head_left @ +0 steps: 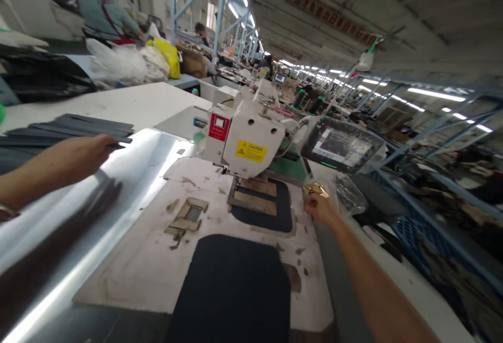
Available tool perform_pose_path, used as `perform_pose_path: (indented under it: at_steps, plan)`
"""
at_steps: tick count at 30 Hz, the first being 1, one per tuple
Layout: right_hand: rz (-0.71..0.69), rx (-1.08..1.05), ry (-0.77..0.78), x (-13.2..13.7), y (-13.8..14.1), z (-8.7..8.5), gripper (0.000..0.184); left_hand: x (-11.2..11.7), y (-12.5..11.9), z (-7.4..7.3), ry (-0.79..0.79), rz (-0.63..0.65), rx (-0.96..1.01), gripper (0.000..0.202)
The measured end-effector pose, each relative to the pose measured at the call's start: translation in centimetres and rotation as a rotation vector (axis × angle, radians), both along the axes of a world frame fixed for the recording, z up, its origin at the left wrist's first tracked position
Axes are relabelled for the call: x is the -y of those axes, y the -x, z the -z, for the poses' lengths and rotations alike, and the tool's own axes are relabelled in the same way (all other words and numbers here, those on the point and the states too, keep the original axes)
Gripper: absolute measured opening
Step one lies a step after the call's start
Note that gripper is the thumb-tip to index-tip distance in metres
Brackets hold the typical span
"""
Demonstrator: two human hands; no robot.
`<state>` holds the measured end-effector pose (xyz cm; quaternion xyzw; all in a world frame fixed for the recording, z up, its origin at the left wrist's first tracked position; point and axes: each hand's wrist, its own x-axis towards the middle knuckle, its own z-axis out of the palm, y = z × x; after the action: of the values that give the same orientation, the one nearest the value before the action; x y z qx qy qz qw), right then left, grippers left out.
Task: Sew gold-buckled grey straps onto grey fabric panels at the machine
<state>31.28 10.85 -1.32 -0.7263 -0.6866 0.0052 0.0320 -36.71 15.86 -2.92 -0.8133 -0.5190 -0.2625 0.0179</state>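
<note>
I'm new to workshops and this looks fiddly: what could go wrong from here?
The left hand is at unevenly piled grey strips, so neighbours might slide out of line. The gold-coloured items at the right hand could scatter if knocked. The nearer dark panel overhangs the pale board, so a brushing arm might shift it.

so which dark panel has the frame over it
The far panel, by the machine: the frame covers part of it. The near panel lies wholly outside the frame.
</note>
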Motion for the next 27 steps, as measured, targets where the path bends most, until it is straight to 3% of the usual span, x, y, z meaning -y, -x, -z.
perform_pose_path:
  at_steps: [2, 5, 7, 9, 12, 16, 19, 22, 27]
  plan:
    - [-0.046, -0.038, -0.050, 0.4, 0.0, 0.4, 0.010, 1.0, -3.9, -1.0, 0.004, -0.226, -0.138, 0.052]
    - [-0.092, -0.048, -0.084, 1.2, 0.1, 0.8, 0.028, 4.0, -12.9, -3.6, 0.131, -0.215, -0.137, 0.045]
    - [-0.132, -0.038, -0.071, 1.4, 0.1, 0.9, 0.034, 6.1, -19.0, -5.0, 0.232, -0.075, -0.112, 0.039]
    - [-0.124, -0.060, -0.060, 1.4, 0.2, 0.9, 0.028, 7.8, -24.0, -5.6, 0.256, 0.050, -0.108, 0.034]
    - [0.053, -0.341, -0.112, 1.3, 0.4, 0.7, 0.013, 9.2, -29.3, -5.1, 0.277, 0.226, -0.127, 0.028]
    - [0.304, -1.206, -0.111, 2.4, 2.0, 0.4, 0.010, 9.6, -33.5, -3.9, 0.222, 0.337, -0.128, 0.020]
    - [0.260, -1.644, 0.011, 4.0, 5.0, 0.1, 0.017, 9.7, -35.5, -3.7, 0.207, 0.319, -0.138, 0.022]
    - [0.156, -1.769, 0.124, 5.3, 8.7, -0.1, 0.023, 9.6, -36.7, -3.8, 0.192, 0.257, -0.147, 0.020]
    - [0.027, -1.778, 0.170, 6.4, 13.0, 0.3, 0.035, 9.4, -37.4, -3.4, 0.183, 0.268, -0.169, 0.017]
